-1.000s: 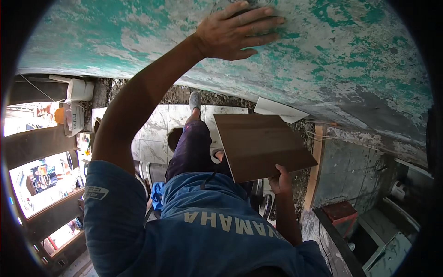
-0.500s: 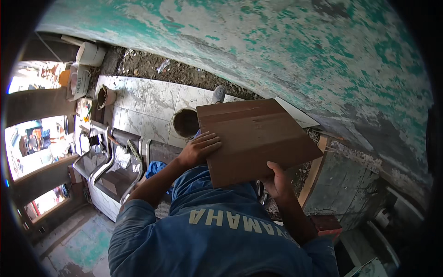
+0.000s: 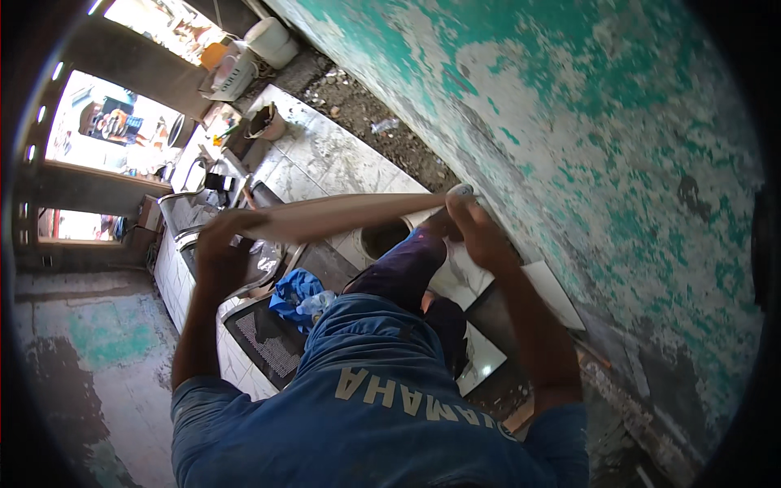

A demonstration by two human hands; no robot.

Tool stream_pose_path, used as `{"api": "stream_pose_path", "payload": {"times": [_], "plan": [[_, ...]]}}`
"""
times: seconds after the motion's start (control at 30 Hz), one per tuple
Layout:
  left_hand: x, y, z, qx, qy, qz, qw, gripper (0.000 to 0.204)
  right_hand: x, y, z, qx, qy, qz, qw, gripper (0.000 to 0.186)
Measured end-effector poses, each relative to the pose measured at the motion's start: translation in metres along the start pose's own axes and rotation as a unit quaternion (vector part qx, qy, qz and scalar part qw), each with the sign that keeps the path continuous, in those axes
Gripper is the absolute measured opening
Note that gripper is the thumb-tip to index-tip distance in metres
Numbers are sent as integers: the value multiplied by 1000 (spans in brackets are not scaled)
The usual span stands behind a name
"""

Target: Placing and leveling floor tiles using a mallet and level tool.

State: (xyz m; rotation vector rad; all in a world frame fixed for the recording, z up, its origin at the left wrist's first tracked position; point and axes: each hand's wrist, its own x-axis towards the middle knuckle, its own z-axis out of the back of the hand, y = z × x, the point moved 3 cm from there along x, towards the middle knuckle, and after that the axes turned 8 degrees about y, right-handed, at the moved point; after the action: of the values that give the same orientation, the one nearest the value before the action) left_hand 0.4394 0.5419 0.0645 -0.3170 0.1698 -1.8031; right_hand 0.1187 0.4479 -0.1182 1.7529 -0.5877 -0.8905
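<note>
Stretched between my two raised hands is a flat brown panel (image 3: 350, 215), seen nearly edge-on as a thin strip. Whether it is a tile's back or stiff cardboard I cannot tell. My left hand (image 3: 224, 244) grips its left end, its fingers partly in shadow. At the opposite end, my right hand (image 3: 482, 232) is closed on the panel's edge. Underneath, a round bucket (image 3: 386, 237) is partly covered by the panel and my leg. Laid white marbled tiles (image 3: 317, 154) spread beyond the panel.
A peeling green wall (image 3: 569, 146) rises on the right, with a white tile (image 3: 555, 294) by its foot. Bare soil (image 3: 390, 134) runs along it. A metal seat (image 3: 264, 337), a blue cloth or bag (image 3: 294, 294) and a small pail (image 3: 266, 122) are at the left.
The panel has tipped from showing its broad brown face to nearly edge-on. My left hand has moved left and my right hand farther forward. The view has turned, too.
</note>
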Motion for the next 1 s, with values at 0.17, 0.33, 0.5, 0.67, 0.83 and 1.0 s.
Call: {"api": "stream_pose_path", "payload": {"times": [0.17, 0.33, 0.5, 0.67, 0.83, 1.0], "plan": [[31, 44, 77, 77, -95, 201, 972, 22, 68, 91, 108, -683, -445, 276, 509, 73], [51, 175, 88, 74, -138, 251, 955, 24, 97, 53, 163, -815, -426, 82, 383, 71], [61, 303, 64, 3, -190, 360, 913, 21, 137, 43, 140, -752, -552, 44, 358, 67], [107, 440, -3, -18, -125, 436, 891, 21, 356, 67, 33, -705, -423, 196, 535, 76], [173, 524, -29, -167, -130, 452, 867, 14, 529, 119, 68, -842, -416, 1, 343, 68], [215, 592, -29, -186, -191, 476, 838, 15, 549, 117, 71, -896, -310, -144, 283, 66]]}}
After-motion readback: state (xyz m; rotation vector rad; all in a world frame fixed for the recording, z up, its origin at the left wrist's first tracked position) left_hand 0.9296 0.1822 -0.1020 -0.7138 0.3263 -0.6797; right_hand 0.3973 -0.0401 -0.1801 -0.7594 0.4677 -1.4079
